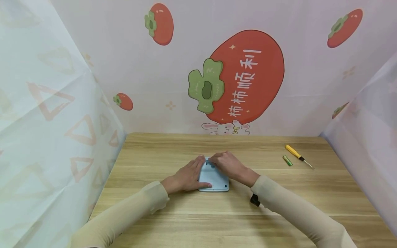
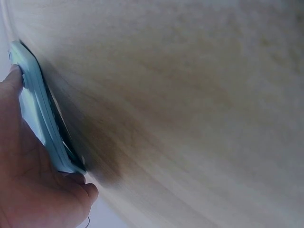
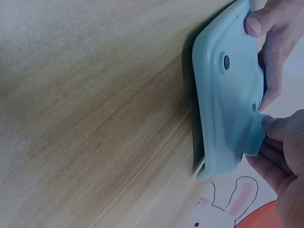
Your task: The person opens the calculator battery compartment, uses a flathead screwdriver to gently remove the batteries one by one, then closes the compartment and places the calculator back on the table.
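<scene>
A light blue calculator [image 1: 213,177] lies back side up on the wooden table, its small battery recess at the far end. My left hand [image 1: 190,175] grips its left side, thumb [image 3: 257,24] pressed on the back near the close edge and fingers along the far left corner. With thumb and fingers, my right hand [image 1: 230,166] pinches a small blue battery cover [image 3: 256,135], which stands tilted up at the recess. Round dark feet [image 3: 226,62] dot the calculator's back. The left wrist view shows the calculator's edge [image 2: 47,118] close over the tabletop.
To the right on the table [image 1: 173,227] lie a green battery [image 1: 287,160] and a screwdriver [image 1: 292,151] with a yellow handle. A printed cloth wall [image 1: 161,75] closes off the back, with more cloth at both sides. A black wrist device [image 1: 255,200] hangs below the right sleeve.
</scene>
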`<state>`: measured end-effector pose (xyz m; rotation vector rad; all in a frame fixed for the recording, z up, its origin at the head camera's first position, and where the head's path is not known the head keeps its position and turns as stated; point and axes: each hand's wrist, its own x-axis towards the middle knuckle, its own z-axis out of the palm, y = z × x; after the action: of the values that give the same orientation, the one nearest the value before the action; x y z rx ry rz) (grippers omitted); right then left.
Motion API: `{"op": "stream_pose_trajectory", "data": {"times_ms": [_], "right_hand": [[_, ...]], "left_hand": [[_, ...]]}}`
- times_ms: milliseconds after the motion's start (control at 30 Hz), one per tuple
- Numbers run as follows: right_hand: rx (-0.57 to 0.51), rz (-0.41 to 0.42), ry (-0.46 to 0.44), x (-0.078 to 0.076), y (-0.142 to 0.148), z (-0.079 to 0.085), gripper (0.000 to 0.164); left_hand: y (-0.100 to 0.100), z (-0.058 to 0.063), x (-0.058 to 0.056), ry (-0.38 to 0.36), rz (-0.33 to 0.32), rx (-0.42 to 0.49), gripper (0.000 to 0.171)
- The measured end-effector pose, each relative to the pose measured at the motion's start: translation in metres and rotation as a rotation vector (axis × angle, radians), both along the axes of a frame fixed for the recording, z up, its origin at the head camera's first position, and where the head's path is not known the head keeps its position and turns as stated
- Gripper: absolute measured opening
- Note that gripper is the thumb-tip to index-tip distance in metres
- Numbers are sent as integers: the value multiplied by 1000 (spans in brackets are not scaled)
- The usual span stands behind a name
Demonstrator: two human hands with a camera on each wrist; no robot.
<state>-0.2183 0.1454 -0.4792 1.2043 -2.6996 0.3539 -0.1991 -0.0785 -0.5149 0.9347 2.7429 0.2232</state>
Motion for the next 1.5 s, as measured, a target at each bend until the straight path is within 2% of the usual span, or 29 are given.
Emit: {"op": "stream_pose_trajectory", "data": {"times_ms": [467, 1000, 1500], "right_hand": [[14, -42, -22, 1, -5, 2, 22], [18, -42, -2, 2, -5, -1, 21], [-25, -26, 11, 2, -2, -5, 21]], "left_hand": [[-1, -1, 0, 8, -1, 4, 116], [-1, 0, 0, 1, 6, 2, 116], [0, 0, 0, -5, 11, 14, 115]]}}
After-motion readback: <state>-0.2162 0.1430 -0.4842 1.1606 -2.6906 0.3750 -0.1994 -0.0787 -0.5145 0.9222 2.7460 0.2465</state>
